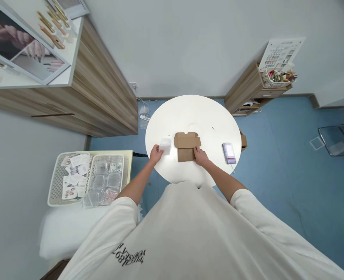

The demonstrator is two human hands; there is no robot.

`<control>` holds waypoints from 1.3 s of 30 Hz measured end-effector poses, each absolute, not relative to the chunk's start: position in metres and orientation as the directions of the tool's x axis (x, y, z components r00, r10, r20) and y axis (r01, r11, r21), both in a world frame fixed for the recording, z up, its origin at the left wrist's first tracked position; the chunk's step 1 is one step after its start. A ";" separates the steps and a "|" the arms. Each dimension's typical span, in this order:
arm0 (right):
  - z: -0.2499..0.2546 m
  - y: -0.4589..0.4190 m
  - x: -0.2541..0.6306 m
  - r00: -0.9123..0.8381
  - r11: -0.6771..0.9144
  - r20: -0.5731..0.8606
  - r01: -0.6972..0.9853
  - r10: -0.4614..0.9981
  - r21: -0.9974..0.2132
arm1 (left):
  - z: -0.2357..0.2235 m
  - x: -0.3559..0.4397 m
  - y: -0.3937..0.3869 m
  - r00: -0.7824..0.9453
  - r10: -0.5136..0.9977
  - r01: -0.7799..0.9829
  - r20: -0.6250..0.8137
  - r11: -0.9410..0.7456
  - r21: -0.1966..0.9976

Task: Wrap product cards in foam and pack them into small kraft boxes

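Note:
On the white oval table (189,112) lies a brown cardboard box (186,155) with its flapped lid (186,140) folded back. My right hand (200,155) grips the box at its right side, fingers closed on the edge. To the left of the box, my left hand (156,153) pinches a small clear or whitish plastic case (165,147) by its left edge. The contents of that case are too faint to make out.
A phone-like device (229,153) with a cable lies at the table's right edge. A small dark item (213,128) is near the back. On the left, white baskets (69,179) hold printed cards and clear cases (106,179). Wooden cabinets (107,85) stand at the wall.

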State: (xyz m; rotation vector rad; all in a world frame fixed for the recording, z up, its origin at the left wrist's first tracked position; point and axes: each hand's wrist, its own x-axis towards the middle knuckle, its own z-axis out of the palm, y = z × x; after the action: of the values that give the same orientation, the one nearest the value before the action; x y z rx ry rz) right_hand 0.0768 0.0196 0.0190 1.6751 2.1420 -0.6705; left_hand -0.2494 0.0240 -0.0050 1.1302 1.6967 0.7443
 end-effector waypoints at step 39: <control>0.023 0.010 0.095 -0.192 0.034 -0.366 0.918 0.910 -0.396 | 0.014 -0.132 0.011 0.240 0.924 0.745 -0.297 0.021 0.667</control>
State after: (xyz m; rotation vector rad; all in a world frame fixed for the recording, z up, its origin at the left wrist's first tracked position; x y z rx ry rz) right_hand 0.0947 0.0100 0.0232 1.9887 2.2496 -0.8791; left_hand -0.1317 0.0113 0.0137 1.7612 1.5449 0.3010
